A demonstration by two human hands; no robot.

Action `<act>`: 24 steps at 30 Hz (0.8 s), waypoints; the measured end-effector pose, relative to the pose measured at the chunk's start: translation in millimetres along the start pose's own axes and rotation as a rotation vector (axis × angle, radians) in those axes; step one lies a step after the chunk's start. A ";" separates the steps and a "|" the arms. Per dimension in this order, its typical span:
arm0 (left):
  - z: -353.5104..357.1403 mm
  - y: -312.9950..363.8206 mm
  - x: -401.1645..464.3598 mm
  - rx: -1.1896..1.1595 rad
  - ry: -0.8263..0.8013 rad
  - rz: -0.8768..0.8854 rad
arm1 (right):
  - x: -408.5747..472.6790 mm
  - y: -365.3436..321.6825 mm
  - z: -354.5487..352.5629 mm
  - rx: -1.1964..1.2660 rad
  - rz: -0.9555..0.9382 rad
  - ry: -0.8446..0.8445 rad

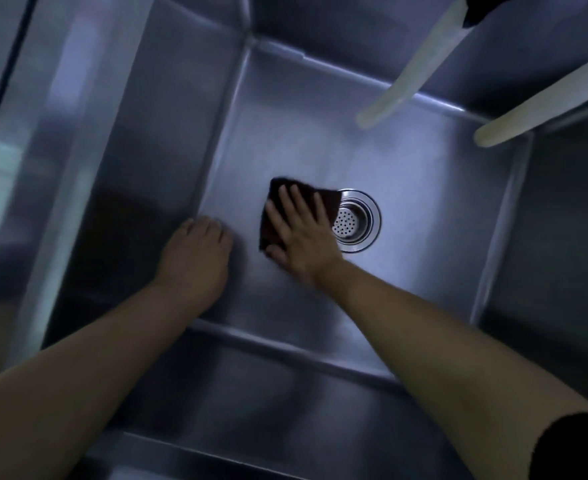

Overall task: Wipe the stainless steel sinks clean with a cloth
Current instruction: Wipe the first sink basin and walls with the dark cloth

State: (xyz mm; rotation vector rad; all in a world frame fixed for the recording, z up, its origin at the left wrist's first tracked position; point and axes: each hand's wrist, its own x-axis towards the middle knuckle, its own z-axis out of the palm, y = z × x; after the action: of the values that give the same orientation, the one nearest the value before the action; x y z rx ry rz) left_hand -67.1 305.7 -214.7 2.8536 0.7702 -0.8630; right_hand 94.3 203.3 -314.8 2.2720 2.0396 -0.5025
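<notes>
Right hand (pixel 301 233) lies flat, fingers (pixel 294 199) straight and spread, pressing the dark cloth (pixel 278 199) onto the sink (pixel 424 202) floor. The cloth shows past the fingertips, far and left; its right corner touches the drain (pixel 353 220) rim, so the right hand is the one placed to wipe. Left hand (pixel 195 254) rests near the left wall, holding nothing, its fingers blurred, loosely bent. Two pale spouts (pixel 420 60) are cut off at the top

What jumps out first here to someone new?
The right hand, flat on a dark cloth in the middle of the sink floor, just left of the shiny round drain. The left hand rests by the left wall. Two pale tubes hang over the far right corner.
</notes>
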 end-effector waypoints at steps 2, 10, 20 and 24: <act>1.3 2.1 -1.6 -0.014 -0.008 0.002 | -31.2 -18.5 12.1 -0.004 -0.121 -0.011; 2.3 10.1 -1.5 -0.067 -0.063 0.012 | -130.6 43.6 20.5 -0.035 -0.147 -0.075; -5.1 5.2 4.2 -0.080 -0.024 -0.002 | -157.7 80.4 7.4 0.081 0.452 -0.136; -9.9 2.5 9.6 -0.107 0.003 -0.048 | -176.3 24.6 18.2 0.089 0.236 -0.163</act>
State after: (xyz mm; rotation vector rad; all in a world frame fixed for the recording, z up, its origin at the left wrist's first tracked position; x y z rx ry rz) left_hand -54.1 309.8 -211.6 2.7543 0.8614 -0.7980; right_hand 100.6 26.3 -288.8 2.3905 1.6797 -0.7449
